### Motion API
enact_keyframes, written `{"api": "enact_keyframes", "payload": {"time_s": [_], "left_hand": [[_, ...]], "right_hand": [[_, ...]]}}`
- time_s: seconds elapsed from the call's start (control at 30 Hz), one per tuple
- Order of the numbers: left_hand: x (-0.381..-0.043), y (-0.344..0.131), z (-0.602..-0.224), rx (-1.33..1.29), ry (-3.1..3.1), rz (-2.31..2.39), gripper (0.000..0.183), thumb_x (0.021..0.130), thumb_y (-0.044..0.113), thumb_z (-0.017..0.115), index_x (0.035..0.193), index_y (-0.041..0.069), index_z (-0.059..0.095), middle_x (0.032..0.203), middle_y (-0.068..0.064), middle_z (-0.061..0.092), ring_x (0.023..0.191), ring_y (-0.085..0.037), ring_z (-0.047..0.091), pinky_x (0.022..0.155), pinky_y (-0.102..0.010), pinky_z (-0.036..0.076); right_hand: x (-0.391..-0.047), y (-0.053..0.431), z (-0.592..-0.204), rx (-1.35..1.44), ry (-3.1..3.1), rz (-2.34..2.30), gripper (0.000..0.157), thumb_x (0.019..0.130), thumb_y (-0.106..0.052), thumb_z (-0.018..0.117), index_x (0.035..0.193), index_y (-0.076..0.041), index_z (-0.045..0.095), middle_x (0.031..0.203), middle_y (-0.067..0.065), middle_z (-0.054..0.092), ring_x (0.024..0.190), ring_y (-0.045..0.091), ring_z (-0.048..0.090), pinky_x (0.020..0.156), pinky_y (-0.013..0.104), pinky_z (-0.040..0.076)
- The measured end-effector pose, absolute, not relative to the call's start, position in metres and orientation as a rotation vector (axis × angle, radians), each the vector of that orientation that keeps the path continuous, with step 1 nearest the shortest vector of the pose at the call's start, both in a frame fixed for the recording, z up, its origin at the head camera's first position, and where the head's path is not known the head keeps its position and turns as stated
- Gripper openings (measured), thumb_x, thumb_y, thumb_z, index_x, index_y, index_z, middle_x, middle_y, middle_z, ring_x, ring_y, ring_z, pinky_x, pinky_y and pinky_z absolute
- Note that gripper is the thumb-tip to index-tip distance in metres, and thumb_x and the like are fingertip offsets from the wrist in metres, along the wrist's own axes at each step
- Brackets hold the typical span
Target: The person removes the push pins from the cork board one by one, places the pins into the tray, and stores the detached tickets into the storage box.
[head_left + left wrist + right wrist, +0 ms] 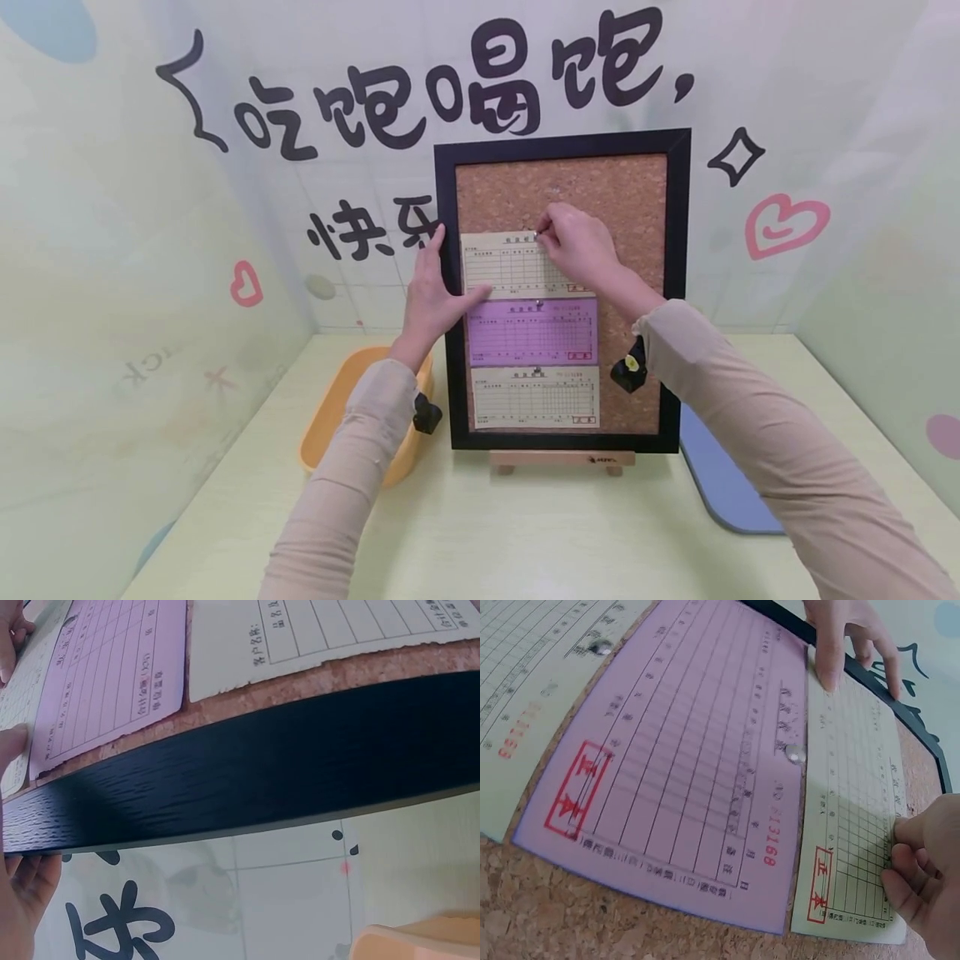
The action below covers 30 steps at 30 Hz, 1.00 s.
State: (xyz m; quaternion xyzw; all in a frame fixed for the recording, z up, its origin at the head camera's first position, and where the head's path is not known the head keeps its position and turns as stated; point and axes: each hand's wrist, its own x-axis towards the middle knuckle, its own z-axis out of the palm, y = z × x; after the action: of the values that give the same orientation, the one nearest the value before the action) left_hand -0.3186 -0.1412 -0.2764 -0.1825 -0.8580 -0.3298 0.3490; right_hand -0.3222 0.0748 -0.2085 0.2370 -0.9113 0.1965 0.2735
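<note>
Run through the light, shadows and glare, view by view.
Head view: soft light, faint shadows on the table, print on the purple slip too small to read; left wrist view: sheen on the black frame; right wrist view: soft shadow across the top slip beside the right hand, a glint on the purple slip's pin.

A whitish back wall (757, 62) with faint tile lines bore bold black Chinese lettering (501, 79), a black four-pointed star outline (737, 157) and a pink heart (787, 227). A left wall (150, 250) and a right wall (892, 292), both pale green, flanked a light yellow-green tabletop (570, 533). Soft light left faint shadows there.
</note>
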Motion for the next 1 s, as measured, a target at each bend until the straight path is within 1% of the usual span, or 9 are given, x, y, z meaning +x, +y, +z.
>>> {"api": "enact_keyframes", "payload": {"time_s": [0.27, 0.57, 0.8, 0.9, 1.0], "left_hand": [[-0.3189, -0.141, -0.2759, -0.475, -2.222, -0.843, 0.099, 0.069, 0.039, 0.076, 0.145, 0.013, 0.017, 0.133, -0.016, 0.038, 0.11, -0.03, 0.045, 0.088, -0.043, 0.043], [-0.3191, -0.1413, -0.2771, -0.466, -2.23, -0.845, 0.1, 0.069, 0.039, 0.076, 0.145, 0.014, 0.017, 0.132, -0.016, 0.038, 0.105, -0.031, 0.048, 0.085, -0.044, 0.044], [-0.321, -0.1415, -0.2791, -0.477, -2.221, -0.845, 0.1, 0.069, 0.041, 0.076, 0.145, 0.015, 0.017, 0.134, -0.014, 0.038, 0.108, -0.031, 0.047, 0.085, -0.043, 0.044], [-0.3216, -0.142, -0.2798, -0.481, -2.213, -0.847, 0.1, 0.069, 0.041, 0.076, 0.145, 0.015, 0.017, 0.134, -0.014, 0.038, 0.105, -0.032, 0.049, 0.083, -0.044, 0.045], [-0.3212, -0.1428, -0.2792, -0.479, -2.214, -0.849, 0.1, 0.069, 0.041, 0.076, 0.145, 0.014, 0.017, 0.134, -0.015, 0.038, 0.105, -0.032, 0.049, 0.084, -0.044, 0.045]], "right_hand": [[-0.3221, 0.075, -0.2092, 0.641, -2.458, 0.493, 0.011, 0.09, -0.011, 0.054, 0.097, -0.003, 0.056, 0.094, 0.009, 0.057, 0.08, 0.02, 0.057, 0.066, 0.035, 0.046], [-0.3217, 0.0757, -0.2122, 0.651, -2.417, 0.51, 0.01, 0.089, -0.01, 0.056, 0.096, -0.003, 0.057, 0.093, 0.009, 0.059, 0.08, 0.02, 0.058, 0.066, 0.035, 0.047], [-0.3187, 0.0757, -0.2165, 0.525, -2.388, 0.681, 0.013, 0.087, -0.013, 0.058, 0.094, -0.004, 0.062, 0.087, 0.009, 0.063, 0.074, 0.02, 0.058, 0.065, 0.035, 0.046], [-0.3181, 0.0738, -0.2181, 0.507, -2.366, 0.713, 0.013, 0.087, -0.012, 0.057, 0.094, -0.003, 0.063, 0.085, 0.01, 0.062, 0.072, 0.02, 0.057, 0.064, 0.035, 0.045], [-0.3183, 0.0723, -0.2146, 0.512, -2.391, 0.739, 0.013, 0.086, -0.011, 0.055, 0.092, -0.002, 0.063, 0.083, 0.01, 0.062, 0.071, 0.021, 0.056, 0.063, 0.034, 0.044]]}}
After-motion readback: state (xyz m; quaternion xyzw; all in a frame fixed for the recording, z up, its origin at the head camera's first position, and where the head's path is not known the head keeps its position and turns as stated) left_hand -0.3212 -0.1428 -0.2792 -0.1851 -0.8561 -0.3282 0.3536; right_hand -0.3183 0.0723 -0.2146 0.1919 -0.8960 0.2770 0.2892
